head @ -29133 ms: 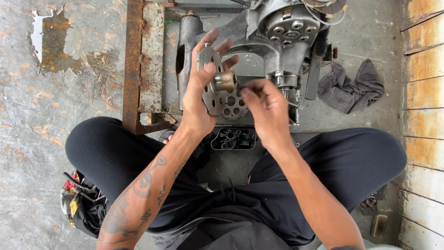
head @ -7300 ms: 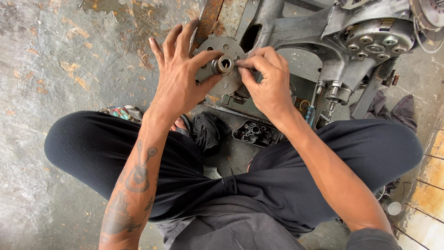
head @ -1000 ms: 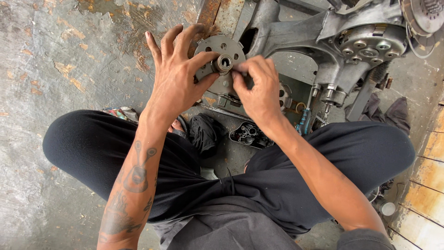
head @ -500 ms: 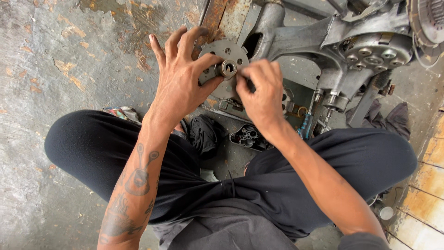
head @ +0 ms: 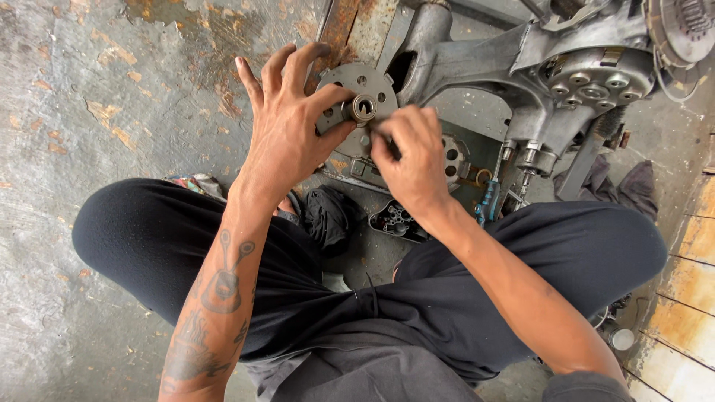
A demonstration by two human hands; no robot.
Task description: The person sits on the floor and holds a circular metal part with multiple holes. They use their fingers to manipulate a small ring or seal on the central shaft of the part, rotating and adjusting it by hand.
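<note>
My left hand grips a round grey metal plate with holes around a central brass-coloured hub; thumb and fingers wrap its left side and hold it up above the floor. To its right, my right hand is closed, fingertips pinched against the plate's lower right edge next to the hub. Whatever small thing the fingers pinch is hidden. Behind both hands lies a grey engine casing.
I sit cross-legged in black trousers on a stained concrete floor. A second holed disc lies under my right hand, a blue-handled screwdriver beside it. A small black parts tray, dark rags and rusty metal channel surround me.
Compared with half a second and one second ago, the plate sits slightly higher and my right hand has shifted a little along its lower right edge. Both hands stay on it.
</note>
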